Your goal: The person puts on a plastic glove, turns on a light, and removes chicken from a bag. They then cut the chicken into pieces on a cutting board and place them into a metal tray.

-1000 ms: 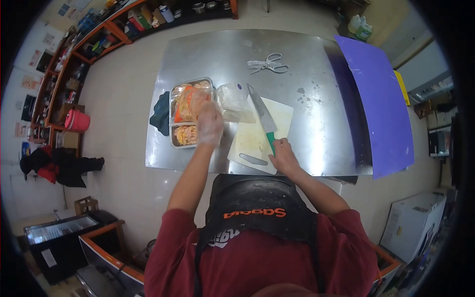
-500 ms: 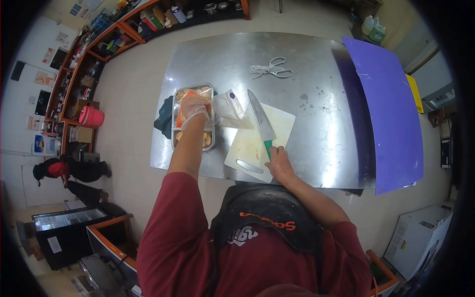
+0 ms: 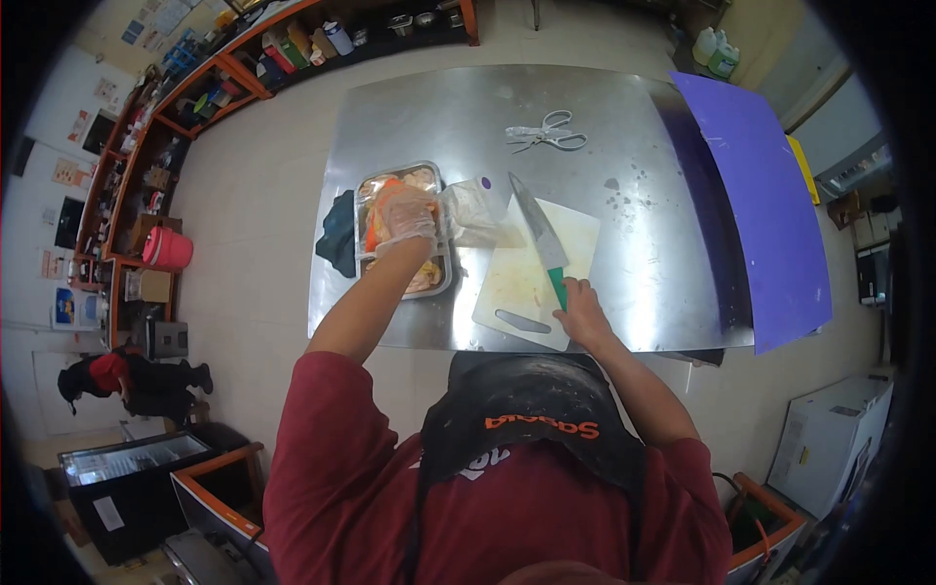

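My left hand (image 3: pixel 408 214), in a clear plastic glove, reaches into a metal tray (image 3: pixel 447 280) of pale, yellowish food pieces. Its fingers are curled at something in the tray; an orange-red piece (image 3: pixel 371 232) shows beside them, but I cannot tell what they grip. At the green-handled kitchen knife (image 3: pixel 536 219), my right hand (image 3: pixel 585 310) is closed round the handle's end. The blade lies across a white cutting board (image 3: pixel 585 234) and points away from me, its tip past the board's far edge. A clear plastic bag (image 3: pixel 473 214) lies between tray and board.
Scissors (image 3: pixel 551 133) rest farther back on the steel table (image 3: pixel 439 107). A dark green cloth (image 3: pixel 337 236) sits left of the tray. Along the table's right side stands a purple panel (image 3: pixel 760 205). Another person (image 3: pixel 117 380) is far off at the left, near a pink bucket (image 3: pixel 168 249).
The view has shifted slightly, so the table's things appear farther right. My left hand stays in the tray and has turned a little, while my right hand stays at the knife handle.
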A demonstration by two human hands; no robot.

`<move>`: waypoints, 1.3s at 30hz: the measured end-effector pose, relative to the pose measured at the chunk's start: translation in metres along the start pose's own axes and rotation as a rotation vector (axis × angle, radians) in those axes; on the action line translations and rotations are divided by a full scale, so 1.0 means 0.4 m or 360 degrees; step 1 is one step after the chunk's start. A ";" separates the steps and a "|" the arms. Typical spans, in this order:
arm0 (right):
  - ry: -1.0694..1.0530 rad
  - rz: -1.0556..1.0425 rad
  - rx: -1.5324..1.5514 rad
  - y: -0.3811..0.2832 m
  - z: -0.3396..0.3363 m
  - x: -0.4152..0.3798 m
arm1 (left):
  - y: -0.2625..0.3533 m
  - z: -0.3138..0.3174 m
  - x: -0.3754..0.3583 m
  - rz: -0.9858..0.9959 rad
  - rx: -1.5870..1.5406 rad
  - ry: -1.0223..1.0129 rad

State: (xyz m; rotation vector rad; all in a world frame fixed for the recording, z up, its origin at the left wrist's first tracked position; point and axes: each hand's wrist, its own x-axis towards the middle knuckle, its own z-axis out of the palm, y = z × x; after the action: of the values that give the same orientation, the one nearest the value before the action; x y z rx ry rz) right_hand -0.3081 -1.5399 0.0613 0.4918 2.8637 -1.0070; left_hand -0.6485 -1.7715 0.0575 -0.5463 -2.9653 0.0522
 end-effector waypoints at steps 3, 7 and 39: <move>-0.0006 -0.0015 -0.0008 0.003 -0.015 0.008 | -0.010 -0.039 -0.007 -0.0053 -0.0031 -0.0072; -0.0042 0.0022 -0.0061 0.000 -0.027 0.015 | -0.008 0.025 0.043 -0.0199 0.0078 -0.0215; 0.0031 -0.0036 0.0219 0.026 -0.091 -0.022 | -0.109 -0.262 -0.135 -0.0025 -0.0487 -0.0415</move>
State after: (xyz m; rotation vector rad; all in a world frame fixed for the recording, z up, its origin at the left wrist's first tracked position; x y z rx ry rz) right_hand -0.2947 -1.5121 0.0851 0.4817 2.8357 -1.2158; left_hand -0.6001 -1.8304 0.1576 -0.5904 -3.2540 -0.3656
